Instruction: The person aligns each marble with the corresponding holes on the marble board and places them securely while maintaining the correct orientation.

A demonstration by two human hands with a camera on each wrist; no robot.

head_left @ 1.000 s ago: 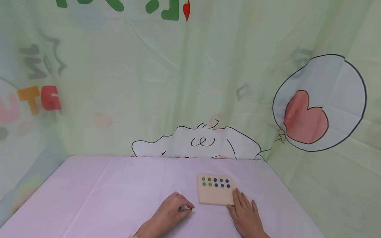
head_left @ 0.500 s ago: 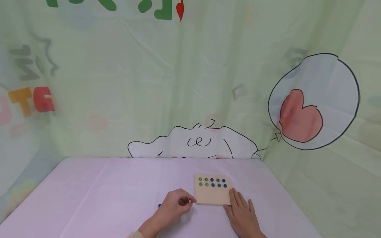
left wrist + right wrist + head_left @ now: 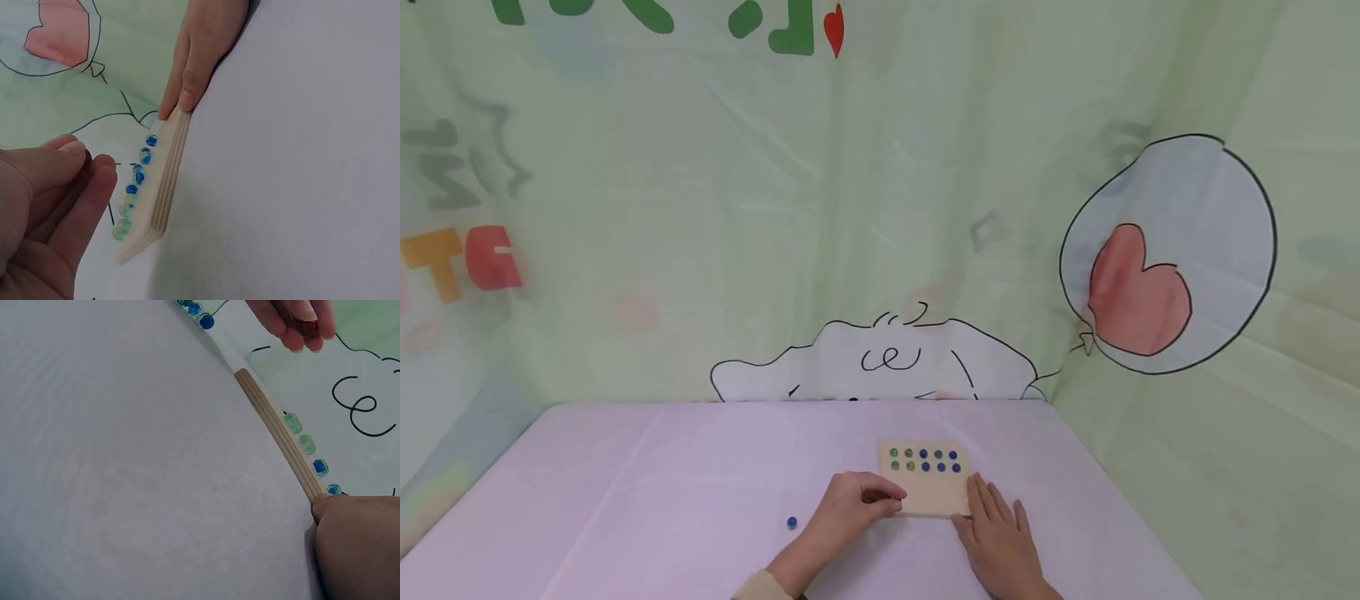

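My left hand (image 3: pixel 857 504) pinches a reddish-brown marble (image 3: pixel 306 328) between thumb and fingertips, at the board's near left corner. In the left wrist view only a dark sliver of that marble (image 3: pixel 87 160) shows. The flat wooden board (image 3: pixel 936 497) carries two rows of glass marbles, green ones (image 3: pixel 894 466) on the left and blue ones (image 3: pixel 942 467) on the right. My right hand (image 3: pixel 1002 533) rests against the board's right edge with its fingers extended; in the left wrist view the right hand's (image 3: pixel 209 50) fingertips touch the board's edge.
Left of my left hand, a blue marble (image 3: pixel 792 522) lies on the pale pink tablecloth (image 3: pixel 685 492). The right wrist view has several loose blue marbles (image 3: pixel 206 321) bunched beyond the board's end. A printed curtain (image 3: pixel 775 208) rises behind the table.
My left hand has moved right and slightly forward, bringing its marble to the board's near left corner. A loose blue marble has come out from behind that hand. My right hand stays at the board.
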